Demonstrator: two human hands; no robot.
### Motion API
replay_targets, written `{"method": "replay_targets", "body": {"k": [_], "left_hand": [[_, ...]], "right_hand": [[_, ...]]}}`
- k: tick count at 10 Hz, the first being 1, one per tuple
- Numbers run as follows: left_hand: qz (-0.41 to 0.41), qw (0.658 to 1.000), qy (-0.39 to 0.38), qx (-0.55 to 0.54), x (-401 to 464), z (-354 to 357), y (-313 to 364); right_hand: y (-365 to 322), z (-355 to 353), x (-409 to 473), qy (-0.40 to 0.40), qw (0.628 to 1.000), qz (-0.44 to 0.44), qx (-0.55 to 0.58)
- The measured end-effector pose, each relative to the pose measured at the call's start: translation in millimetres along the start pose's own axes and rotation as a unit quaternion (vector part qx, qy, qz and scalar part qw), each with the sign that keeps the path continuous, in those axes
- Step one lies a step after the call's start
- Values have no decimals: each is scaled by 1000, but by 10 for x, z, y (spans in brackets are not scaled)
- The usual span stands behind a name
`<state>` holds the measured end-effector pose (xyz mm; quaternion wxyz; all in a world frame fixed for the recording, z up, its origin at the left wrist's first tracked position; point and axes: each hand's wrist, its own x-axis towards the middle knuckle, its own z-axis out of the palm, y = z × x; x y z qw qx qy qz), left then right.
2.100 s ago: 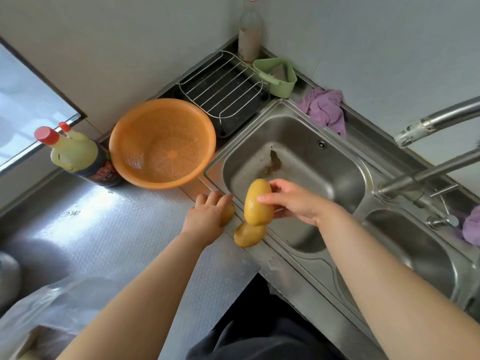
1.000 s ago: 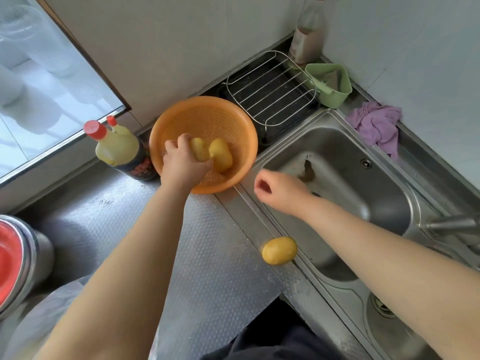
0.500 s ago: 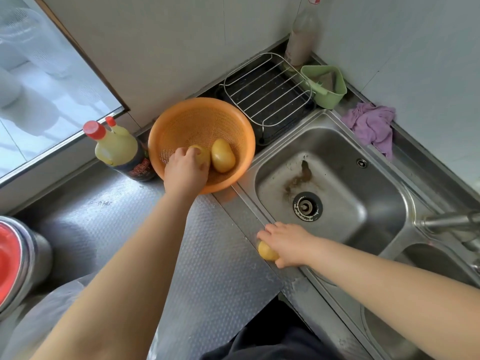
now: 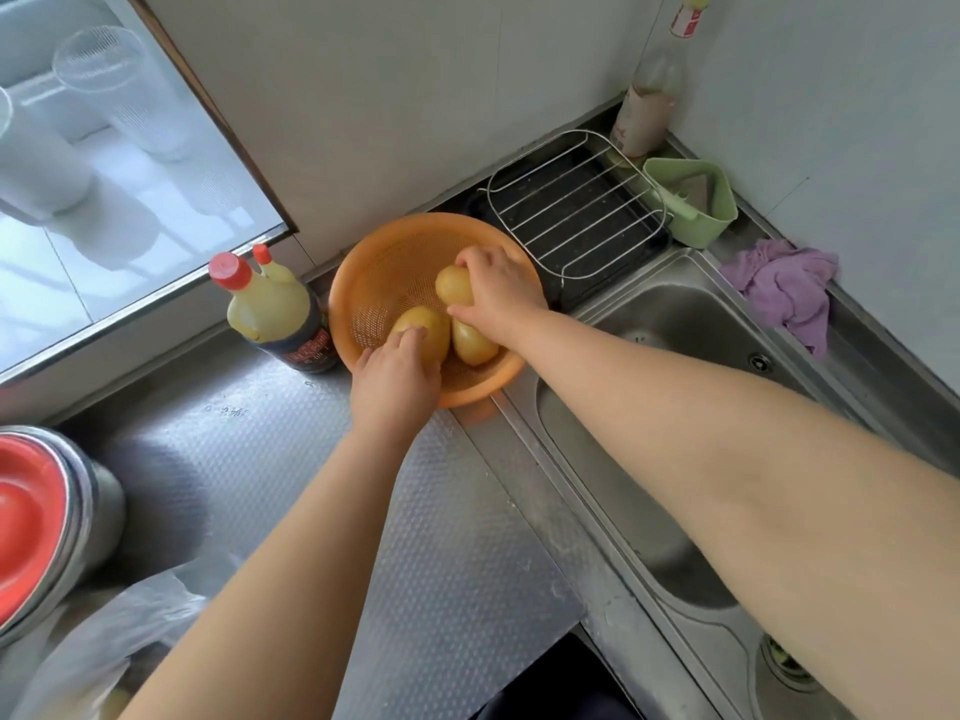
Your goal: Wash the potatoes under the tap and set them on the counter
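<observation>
Three potatoes lie in the orange colander (image 4: 374, 283) at the middle of the frame, on the counter (image 4: 291, 459) just beside the sink (image 4: 691, 324). Your left hand (image 4: 395, 387) rests its fingertips on the left potato (image 4: 423, 327), loosely curled over it, not clenched. Your right hand (image 4: 501, 293) closes thumb and fingers around the upper potato (image 4: 451, 285). The third potato (image 4: 472, 343) lies below that hand, touching the left one.

Left of the colander, touching its rim, stands an oil bottle (image 4: 270, 309) with a red cap and yellow liquid; its dark label has print too small to read. Upper right, a wire rack (image 4: 576, 210) sits over a dark tray, with a green basket (image 4: 696, 200) beside it holding something greyish. Behind these stands a tall bottle (image 4: 649, 106) with a red-and-white neck label you cannot read. A purple cloth (image 4: 784, 288) lies at the right edge. Lower left, stacked metal bowls (image 4: 78, 522) hold a red one.
</observation>
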<state>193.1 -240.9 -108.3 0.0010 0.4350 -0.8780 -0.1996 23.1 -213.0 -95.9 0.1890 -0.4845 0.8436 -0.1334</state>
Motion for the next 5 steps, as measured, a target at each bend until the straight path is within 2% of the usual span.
{"method": "replay_targets", "body": {"k": [2,3,5], "left_hand": [[-14,1000,-4,-6,38,-36,43],[-9,1000,-4,-9,38,-11,64],[-21,999,-27,-4,31,-52,154]], "right_hand": [[45,201,222,-86,996,-10,31],[71,144,46,-80,995,-15,54],[211,-111,-808,-10,976,42,213]]}}
